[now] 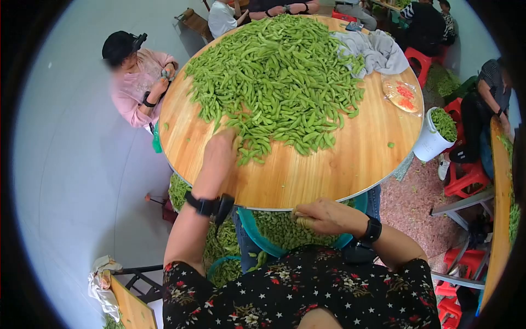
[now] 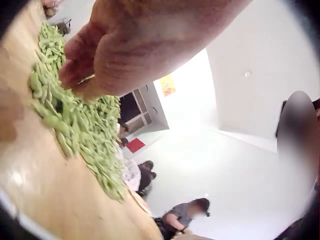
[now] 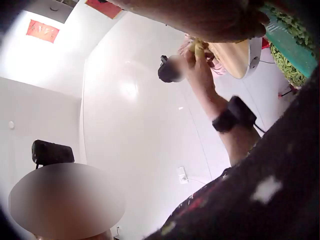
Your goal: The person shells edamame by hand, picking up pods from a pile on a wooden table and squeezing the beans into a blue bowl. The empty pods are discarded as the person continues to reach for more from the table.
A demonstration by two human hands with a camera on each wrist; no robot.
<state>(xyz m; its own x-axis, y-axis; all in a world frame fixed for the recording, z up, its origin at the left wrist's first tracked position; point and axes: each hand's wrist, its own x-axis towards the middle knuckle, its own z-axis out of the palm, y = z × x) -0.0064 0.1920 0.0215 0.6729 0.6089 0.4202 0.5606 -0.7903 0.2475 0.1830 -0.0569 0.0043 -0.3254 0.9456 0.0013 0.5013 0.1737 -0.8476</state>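
Observation:
A large heap of green pods (image 1: 279,77) covers the far half of the round wooden table (image 1: 318,175). At its near left edge, the left hand (image 1: 219,156) reaches in with bent fingers; in the left wrist view this hand (image 2: 125,50) is just over the pods (image 2: 75,120), and whether it pinches one is unclear. The right hand (image 1: 331,216) is held at the table's near edge, above a teal basin (image 1: 249,225) of green pieces. Its fingers are curled, with pale yellow on the tips; anything inside them is hidden.
A grey cloth (image 1: 378,52) and a bagged round item (image 1: 402,94) lie at the table's right. A person in pink (image 1: 137,82) sits at the left. Beside the table stand a white bucket of pods (image 1: 433,137) and red stools (image 1: 466,178). More pods (image 1: 219,244) fill containers below.

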